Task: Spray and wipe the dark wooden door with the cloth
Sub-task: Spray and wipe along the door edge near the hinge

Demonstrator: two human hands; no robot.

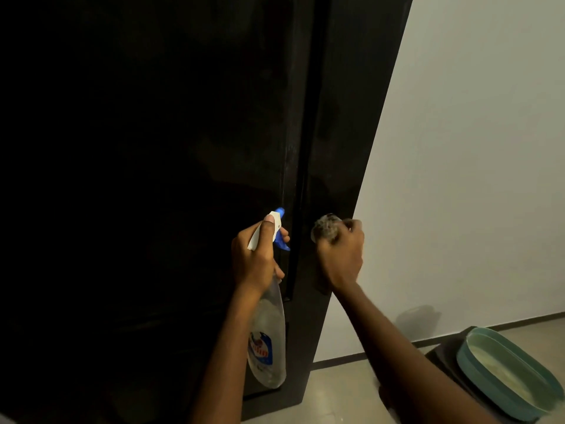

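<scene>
The dark door (153, 133) blocks everything ahead of your left hand (255, 258) and right hand (339, 258); only a narrow gap separates them. The spray bottle (267, 341) your left hand grips fills the space beneath it. Right of your right hand and its gripped cloth (327, 228) is open air before the wall (474, 148); a teal basin (486, 385) obstructs lower right.

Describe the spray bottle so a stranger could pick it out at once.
Start at the big dark wooden door filling the left of the view. Near its right edge, the left hand grips the spray bottle by the neck. It is the clear, long-bodied bottle with a blue-and-white trigger head and a blue-and-red label, unlike the grey cloth bunched in the right hand beside it.
</scene>
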